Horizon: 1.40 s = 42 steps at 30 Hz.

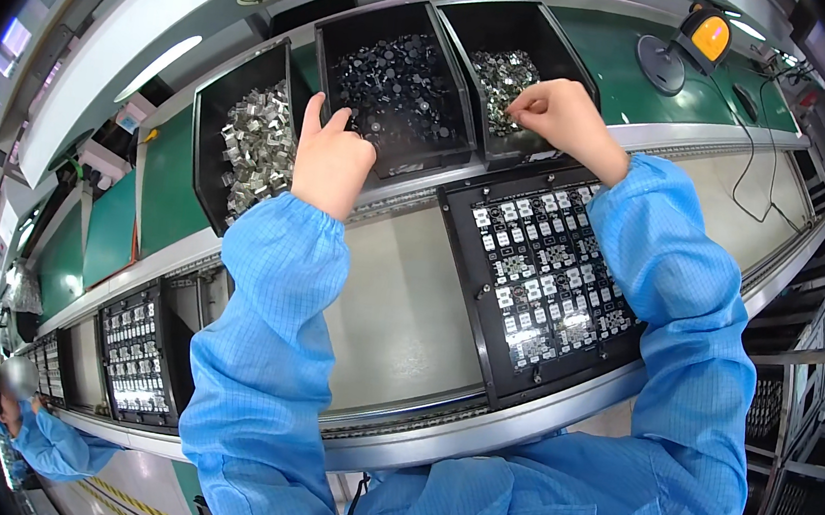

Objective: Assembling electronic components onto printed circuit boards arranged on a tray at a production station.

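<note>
My left hand [335, 161] is raised at the near rim between two black bins, its index and middle fingers apart and nothing visible in it. Beneath and beside it are a left bin of silvery metal pieces [262, 136] and a middle bin of small dark round parts [396, 80]. Over the right bin, which contains small shiny metal parts [502, 78], my right hand [560, 117] has thumb and fingertips pinched together. Whatever sits in that pinch is too small to make out. Below my right forearm lies a black frame [480, 310] holding circuit boards [552, 272] with white and silver components.
The frame rests on a conveyor [407, 307] with metal rails. Farther left stands another black frame of boards [135, 359], and a co-worker in blue [52, 436] is at the line. A yellow-and-black scanner on a stand [707, 39] and its cable [749, 167] are at the back right.
</note>
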Motion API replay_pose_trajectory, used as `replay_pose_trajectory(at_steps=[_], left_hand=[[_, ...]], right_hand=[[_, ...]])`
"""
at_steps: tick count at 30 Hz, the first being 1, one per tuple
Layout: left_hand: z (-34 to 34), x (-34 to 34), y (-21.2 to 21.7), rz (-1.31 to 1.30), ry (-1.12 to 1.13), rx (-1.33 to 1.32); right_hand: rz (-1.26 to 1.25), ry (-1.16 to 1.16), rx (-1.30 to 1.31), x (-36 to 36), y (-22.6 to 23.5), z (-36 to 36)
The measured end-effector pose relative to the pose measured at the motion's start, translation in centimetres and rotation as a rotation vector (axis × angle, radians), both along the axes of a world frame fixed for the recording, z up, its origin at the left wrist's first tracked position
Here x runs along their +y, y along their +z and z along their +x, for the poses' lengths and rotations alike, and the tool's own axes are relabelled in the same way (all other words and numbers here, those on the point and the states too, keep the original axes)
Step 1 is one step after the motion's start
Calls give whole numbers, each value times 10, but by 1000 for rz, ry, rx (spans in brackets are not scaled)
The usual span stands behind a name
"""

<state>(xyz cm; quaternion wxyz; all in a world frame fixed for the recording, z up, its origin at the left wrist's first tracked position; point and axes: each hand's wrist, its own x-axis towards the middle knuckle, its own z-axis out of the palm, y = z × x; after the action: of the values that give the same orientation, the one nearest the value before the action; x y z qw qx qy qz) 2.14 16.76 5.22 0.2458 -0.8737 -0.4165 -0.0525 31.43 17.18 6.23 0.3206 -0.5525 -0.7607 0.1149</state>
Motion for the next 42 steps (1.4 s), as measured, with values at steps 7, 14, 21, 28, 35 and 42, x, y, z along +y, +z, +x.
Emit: replay_pose_trajectory(at_steps=[7, 14, 21, 28, 35, 42], left_hand=[[-1, 6, -4, 2, -71, -107], [15, -11, 4, -209, -348, -787], [28, -68, -25, -1230, -388, -1494], [25, -73, -57, -1444, -296, -1660], [27, -71, -69, -1439, -255, -1663], [31, -70, -65, -1541, -132, -1763]], right_hand=[[-252, 207, 424, -39, 1, -6], [-149, 415, 55, -65, -49, -13], [-109, 417, -51, -73, -63, -22], [-171, 330, 22, -72, -65, -22], [-84, 360, -73, -73, -66, -26], [10, 257, 8, -69, -17, -21]])
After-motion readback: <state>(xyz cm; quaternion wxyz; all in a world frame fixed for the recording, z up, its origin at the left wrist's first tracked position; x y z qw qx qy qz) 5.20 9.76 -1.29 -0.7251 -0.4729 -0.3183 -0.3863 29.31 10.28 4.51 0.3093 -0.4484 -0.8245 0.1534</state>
